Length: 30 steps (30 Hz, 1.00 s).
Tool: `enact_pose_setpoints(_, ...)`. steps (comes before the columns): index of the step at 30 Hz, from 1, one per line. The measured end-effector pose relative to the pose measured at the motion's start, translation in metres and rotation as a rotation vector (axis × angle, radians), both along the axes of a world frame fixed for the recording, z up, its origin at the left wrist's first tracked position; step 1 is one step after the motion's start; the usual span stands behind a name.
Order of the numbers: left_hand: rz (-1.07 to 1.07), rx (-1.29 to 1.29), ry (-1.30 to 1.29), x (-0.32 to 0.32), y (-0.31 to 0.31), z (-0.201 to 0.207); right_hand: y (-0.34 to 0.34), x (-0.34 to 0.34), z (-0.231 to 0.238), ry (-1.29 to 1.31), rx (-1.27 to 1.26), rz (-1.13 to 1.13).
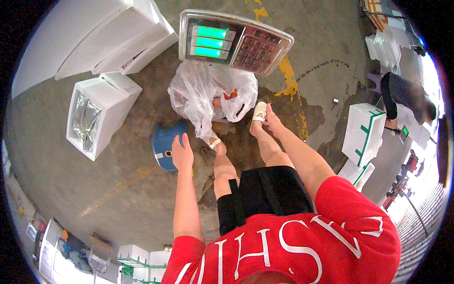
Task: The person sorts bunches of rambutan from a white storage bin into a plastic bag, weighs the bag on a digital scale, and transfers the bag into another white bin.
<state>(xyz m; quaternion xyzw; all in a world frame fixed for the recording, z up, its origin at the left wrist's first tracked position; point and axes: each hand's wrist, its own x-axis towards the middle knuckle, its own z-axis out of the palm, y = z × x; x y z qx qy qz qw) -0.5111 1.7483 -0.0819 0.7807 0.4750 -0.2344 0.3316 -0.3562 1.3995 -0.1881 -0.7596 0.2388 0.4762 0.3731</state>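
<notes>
In front of my feet, a translucent white plastic bag (191, 90) with orange-red items (230, 94) inside sits below the display of a digital scale (236, 41). The bag covers most of the scale's platform. My left hand (182, 152) is empty, its fingers stretched out over the edge of a blue plastic object (163, 142) that looks like a stool. Beside my cream shoe (259, 111) hangs my right hand (273, 119), with nothing visible in it and its fingers extended. Neither hand appears to touch the bag.
A white foam box (113, 111) with a silvery lining stands at the left, near larger stacked foam boxes (94, 35). More foam boxes (362, 130) with green tape stand at the right. Beyond them, a person (409, 97) in dark clothes bends by another scale (405, 134).
</notes>
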Motion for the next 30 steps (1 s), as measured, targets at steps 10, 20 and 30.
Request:
enact_pose_setpoints(10,0.085,-0.04,0.104,-0.064,-0.003,-0.017,-0.008,0.008,0.032,0.202,-0.138,-0.185)
enact_pose_setpoints(20,0.093,0.009,0.023,-0.069,-0.011,-0.022,0.005,0.022,0.035,0.185,-0.09,-0.205)
enact_pose_setpoints(30,0.082,0.013,-0.076,-0.044,-0.03,-0.034,0.042,0.058,0.012,0.061,0.002,-0.278)
